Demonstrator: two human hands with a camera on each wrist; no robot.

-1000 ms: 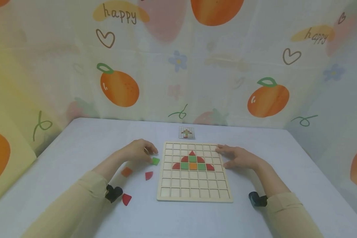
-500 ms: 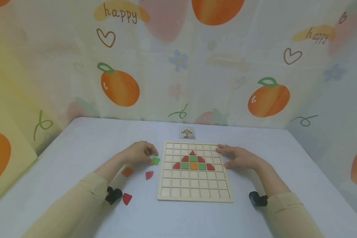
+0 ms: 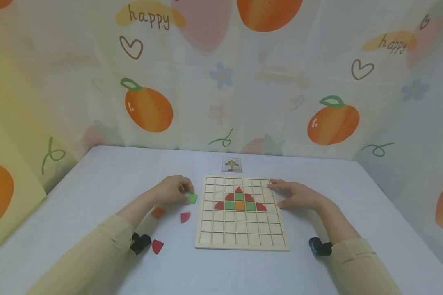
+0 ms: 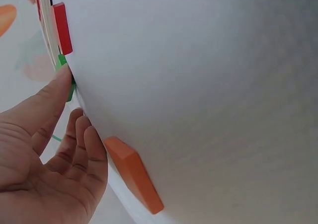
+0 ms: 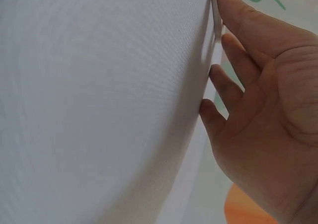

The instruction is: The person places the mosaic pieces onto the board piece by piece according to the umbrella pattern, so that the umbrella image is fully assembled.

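My left hand [image 3: 171,189] pinches a green square tile [image 3: 192,198] between thumb and fingers, just left of the wooden grid board [image 3: 241,237]. In the left wrist view the thumb lies against the green tile [image 4: 70,92], and the other fingers are bent behind. My right hand [image 3: 299,194] rests at the board's right edge, thumb and fingertips touching it. On the board stand red curved pieces, a red triangle [image 3: 238,190], several green squares and an orange square [image 3: 239,206], together shaped like a tree.
Left of the board lie an orange square tile [image 3: 157,212], a red quarter-round piece [image 3: 185,217] and another red piece [image 3: 157,246] nearer the front. A small pattern card [image 3: 231,164] lies behind the board. A printed cloth [image 3: 221,102] hangs behind the table.
The green tile has shifted very slightly up and left in the left hand's fingers, tilting a little. My right hand and the board stay where they were.
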